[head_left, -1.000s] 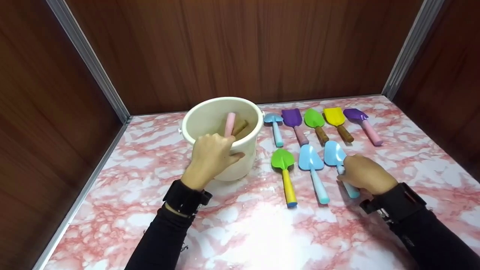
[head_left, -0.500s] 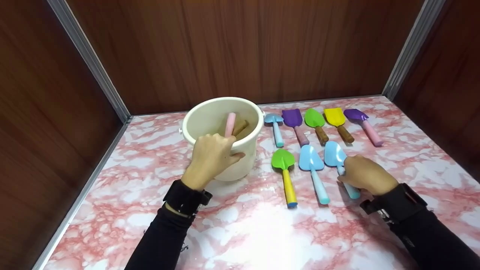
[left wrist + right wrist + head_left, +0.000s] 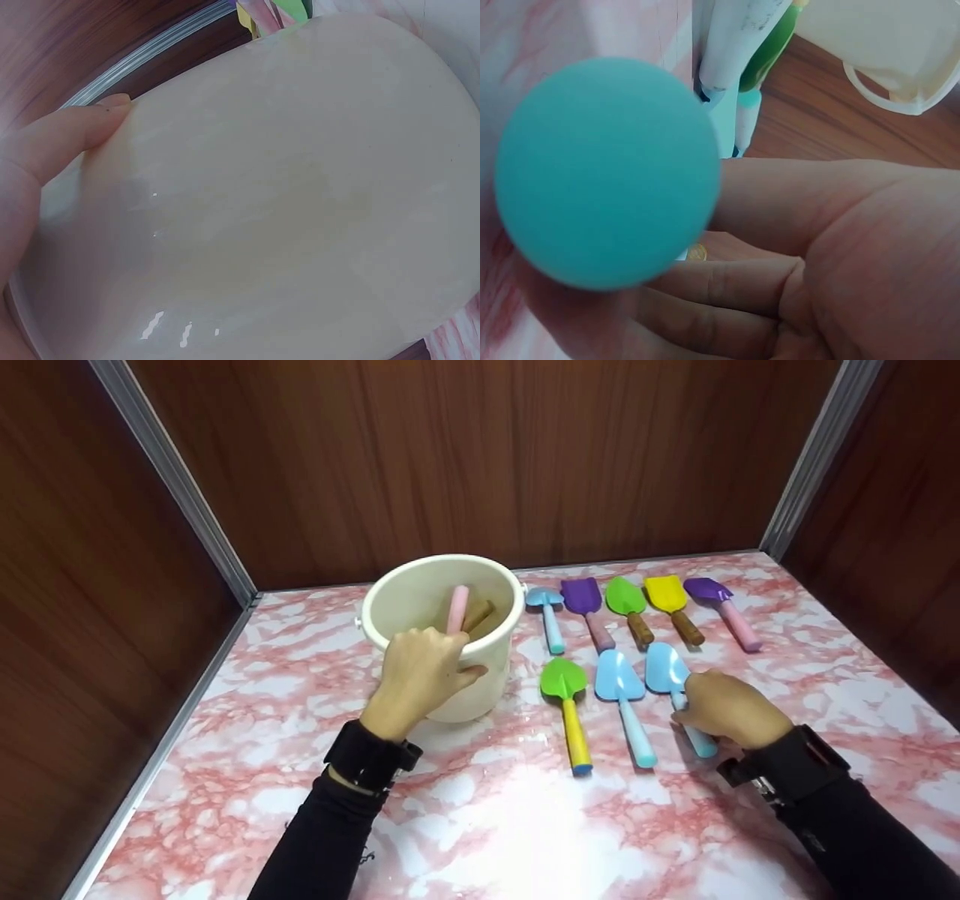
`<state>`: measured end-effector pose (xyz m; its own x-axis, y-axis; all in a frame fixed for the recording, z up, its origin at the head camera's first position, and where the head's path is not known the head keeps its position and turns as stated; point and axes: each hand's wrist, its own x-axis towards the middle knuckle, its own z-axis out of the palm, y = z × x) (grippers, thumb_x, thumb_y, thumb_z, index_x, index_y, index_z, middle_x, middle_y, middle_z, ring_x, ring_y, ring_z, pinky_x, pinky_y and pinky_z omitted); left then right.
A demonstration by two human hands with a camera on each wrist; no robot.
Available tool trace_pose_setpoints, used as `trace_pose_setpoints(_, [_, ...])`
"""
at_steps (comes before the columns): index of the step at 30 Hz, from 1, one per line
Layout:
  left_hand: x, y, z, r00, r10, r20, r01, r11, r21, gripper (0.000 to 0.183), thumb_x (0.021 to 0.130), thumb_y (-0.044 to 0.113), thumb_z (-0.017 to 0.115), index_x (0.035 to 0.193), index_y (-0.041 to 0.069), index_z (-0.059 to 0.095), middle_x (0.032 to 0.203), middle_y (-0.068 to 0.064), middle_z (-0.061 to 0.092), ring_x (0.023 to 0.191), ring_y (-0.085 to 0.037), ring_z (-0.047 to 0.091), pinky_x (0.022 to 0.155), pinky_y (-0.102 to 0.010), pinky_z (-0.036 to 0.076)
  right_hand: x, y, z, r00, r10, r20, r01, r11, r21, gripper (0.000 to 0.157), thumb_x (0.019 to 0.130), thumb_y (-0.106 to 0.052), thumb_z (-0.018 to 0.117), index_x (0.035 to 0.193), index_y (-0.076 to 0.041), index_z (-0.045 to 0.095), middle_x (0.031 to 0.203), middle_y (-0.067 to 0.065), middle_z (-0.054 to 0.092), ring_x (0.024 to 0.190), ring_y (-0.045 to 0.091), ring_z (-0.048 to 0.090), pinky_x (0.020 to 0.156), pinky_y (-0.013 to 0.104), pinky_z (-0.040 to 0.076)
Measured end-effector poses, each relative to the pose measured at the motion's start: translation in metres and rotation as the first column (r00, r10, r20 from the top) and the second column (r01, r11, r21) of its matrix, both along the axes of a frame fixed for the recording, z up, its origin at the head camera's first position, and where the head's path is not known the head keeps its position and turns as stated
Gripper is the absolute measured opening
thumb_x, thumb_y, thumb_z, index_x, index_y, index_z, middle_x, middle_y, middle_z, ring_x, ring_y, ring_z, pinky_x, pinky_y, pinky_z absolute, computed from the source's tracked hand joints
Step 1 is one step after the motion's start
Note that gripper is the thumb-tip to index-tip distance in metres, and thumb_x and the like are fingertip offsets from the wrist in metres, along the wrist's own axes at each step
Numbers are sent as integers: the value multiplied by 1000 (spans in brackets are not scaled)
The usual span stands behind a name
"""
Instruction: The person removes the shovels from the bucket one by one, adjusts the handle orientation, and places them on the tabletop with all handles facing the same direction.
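My left hand (image 3: 421, 669) grips the near rim of a white bucket (image 3: 480, 690), with the thumb on the outer wall. The bucket's wall fills the left wrist view. Inside it stand a pink handle (image 3: 458, 609) and a brown handle (image 3: 478, 615); what lies lower is hidden. My right hand (image 3: 733, 709) holds the handle of a light blue garden trowel (image 3: 666, 666) lying at the right end of the front row. In the right wrist view, its round teal handle end (image 3: 607, 172) is close to the camera, and the thumb and fingers lie about the handle.
Left of the held trowel lie another light blue trowel (image 3: 619, 675) and a green one (image 3: 563, 679) with a yellow handle. Behind runs a row of several trowels and shovels, including a purple shovel (image 3: 581, 595) and a yellow shovel (image 3: 665, 593). Brown wood-grain walls (image 3: 450, 472) enclose the marbled table (image 3: 300, 810).
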<state>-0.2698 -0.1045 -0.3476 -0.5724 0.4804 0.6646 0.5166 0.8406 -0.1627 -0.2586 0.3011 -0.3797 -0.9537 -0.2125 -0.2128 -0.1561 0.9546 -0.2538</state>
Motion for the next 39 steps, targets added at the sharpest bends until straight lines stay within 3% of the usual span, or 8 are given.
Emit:
trace_pose_setpoints(9, [-1, 2, 0, 1000, 9, 5, -9, 1000, 6, 44, 80, 49, 92, 80, 10, 72, 57, -9, 61, 49, -31, 62, 43, -44, 48, 0, 3, 4, 1000, -8, 14, 8, 1000, 4, 24, 97, -19, 71, 81, -4, 62, 69, 4, 46, 59, 19, 50, 55, 31, 41])
trace_pose_setpoints(17, [-1, 0, 0, 1000, 21, -5, -21, 1000, 0, 44, 79, 50, 93, 79, 11, 71, 59, -11, 64, 52, -35, 65, 42, -46, 48, -1, 1, 8, 1000, 20, -16, -20, 999, 34, 28, 96, -21, 70, 74, -8, 60, 69, 4, 49, 59, 19, 51, 56, 31, 41])
trace_pose_setpoints(23, [0, 0, 1, 1000, 18, -6, -19, 1000, -9, 45, 80, 51, 92, 80, 11, 72, 59, -10, 63, 50, -33, 64, 42, -45, 48, 0, 1, 20, 999, -35, -39, 39, 991, 127, 34, 101, -31, 69, 86, -2, 67, 75, 8, 55, 65, 24, 55, 62, 40, 45])
trace_pose_setpoints(27, [0, -1, 1, 1000, 6, 0, -6, 1000, -11, 45, 80, 51, 92, 81, 10, 73, 58, -9, 62, 49, -31, 62, 42, -44, 47, 3, 2, 26, 992, -15, -129, 29, 994, 109, 32, 102, -30, 69, 96, 2, 73, 79, 8, 66, 70, 25, 60, 65, 49, 50])
trace_pose_setpoints(31, [1, 0, 0, 1000, -3, 1, 3, 1000, -8, 44, 80, 50, 92, 81, 10, 73, 59, -9, 63, 49, -30, 62, 42, -43, 47, 9, -2, 35, 956, 3, -293, 9, 999, 40, 25, 103, -21, 66, 105, 2, 77, 79, 7, 67, 71, 25, 60, 63, 49, 49])
trace_pose_setpoints(33, [1, 0, 0, 1000, 1, -3, -1, 1000, -13, 44, 80, 50, 92, 81, 10, 73, 59, -9, 63, 49, -31, 63, 42, -44, 47, 10, -7, 42, 928, 11, -373, -7, 1000, 14, 23, 104, -18, 65, 101, 1, 77, 75, 5, 62, 70, 25, 58, 61, 48, 48])
trace_pose_setpoints(37, [0, 0, 0, 1000, 8, -10, -8, 1000, -19, 45, 81, 51, 91, 81, 10, 72, 59, -9, 63, 50, -31, 63, 42, -44, 48, 12, -23, 63, 851, 63, -521, -74, 997, 0, 21, 102, -15, 66, 89, -1, 74, 76, 8, 57, 70, 27, 55, 59, 48, 48])
trace_pose_setpoints(39, [0, 0, 0, 1000, 6, -10, -6, 1000, -18, 45, 81, 50, 91, 81, 10, 72, 59, -10, 63, 50, -32, 63, 42, -44, 48, 10, -37, 77, 796, 118, -594, -140, 990, 10, 20, 101, -15, 68, 85, -3, 73, 78, 9, 59, 72, 28, 57, 60, 48, 50])
